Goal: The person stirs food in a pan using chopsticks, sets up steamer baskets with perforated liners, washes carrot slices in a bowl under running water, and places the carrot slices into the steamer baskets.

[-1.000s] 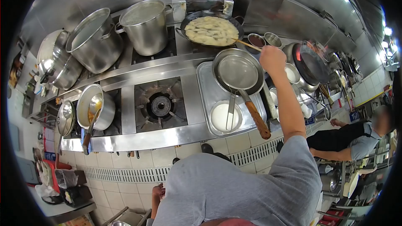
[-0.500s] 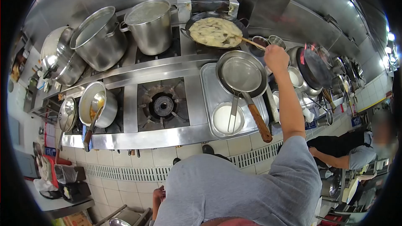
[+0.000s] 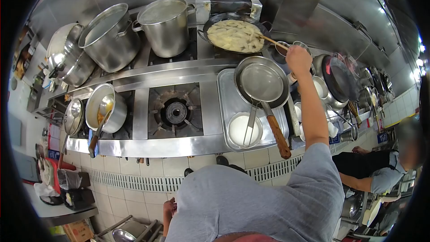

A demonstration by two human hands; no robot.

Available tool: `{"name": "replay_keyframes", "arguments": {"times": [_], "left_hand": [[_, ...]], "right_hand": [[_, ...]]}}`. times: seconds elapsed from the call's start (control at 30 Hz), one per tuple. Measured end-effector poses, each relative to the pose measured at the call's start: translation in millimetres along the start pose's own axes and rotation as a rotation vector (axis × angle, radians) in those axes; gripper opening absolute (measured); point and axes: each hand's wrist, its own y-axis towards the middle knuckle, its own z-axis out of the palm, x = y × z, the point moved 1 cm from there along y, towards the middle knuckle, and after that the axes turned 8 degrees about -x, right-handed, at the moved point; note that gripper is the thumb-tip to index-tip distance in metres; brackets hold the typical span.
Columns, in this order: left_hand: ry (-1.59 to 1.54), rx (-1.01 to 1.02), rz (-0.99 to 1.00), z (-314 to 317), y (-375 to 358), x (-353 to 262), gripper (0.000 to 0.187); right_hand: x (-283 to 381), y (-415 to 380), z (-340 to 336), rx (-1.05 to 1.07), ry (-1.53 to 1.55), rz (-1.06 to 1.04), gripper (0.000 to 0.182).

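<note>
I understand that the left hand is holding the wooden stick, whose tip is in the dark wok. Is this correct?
Not quite: the right hand is holding the wooden stick, whose tip is in the dark wok, as the head view shows.

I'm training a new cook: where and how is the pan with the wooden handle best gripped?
Probably around the middle of its wooden handle, coming from the cook's side: the handle points that way, reaching past the tray's near edge. The strainer lies over the pan, its wire handle left of the wooden one, so keep clear of that.
</note>
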Motion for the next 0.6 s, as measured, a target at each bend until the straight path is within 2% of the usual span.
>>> {"name": "replay_keyframes", "arguments": {"times": [0.1,0.2,0.27,0.4,0.53,0.6], "left_hand": [[-0.023,-0.029,-0.055,4.9,0.1,1.2,0.029],[-0.054,-0.06,-0.105,11.7,-4.8,-1.2,0.028],[-0.081,-0.082,-0.138,16.2,-11.1,-3.2,0.028],[-0.154,-0.107,-0.212,27.8,-15.7,0.5,0.029],[-0.289,-0.142,-0.394,31.7,26.1,43.5,0.03],[-0.286,-0.13,-0.391,33.3,31.6,51.4,0.03]], "right_hand": [[-12.9,16.2,19.4,-0.03,-0.067,0.01,0.03],[-15.8,22.5,40.4,0.085,-0.114,0.03,0.029],[-20.9,23.8,53.1,0.085,-0.079,0.024,0.027],[-11.6,26.0,36.4,0.047,-0.004,0.014,0.026],[-12.7,46.3,41.1,0.039,-0.044,0.036,0.027],[-19.1,52.0,63.6,0.043,-0.053,0.063,0.029]]}}
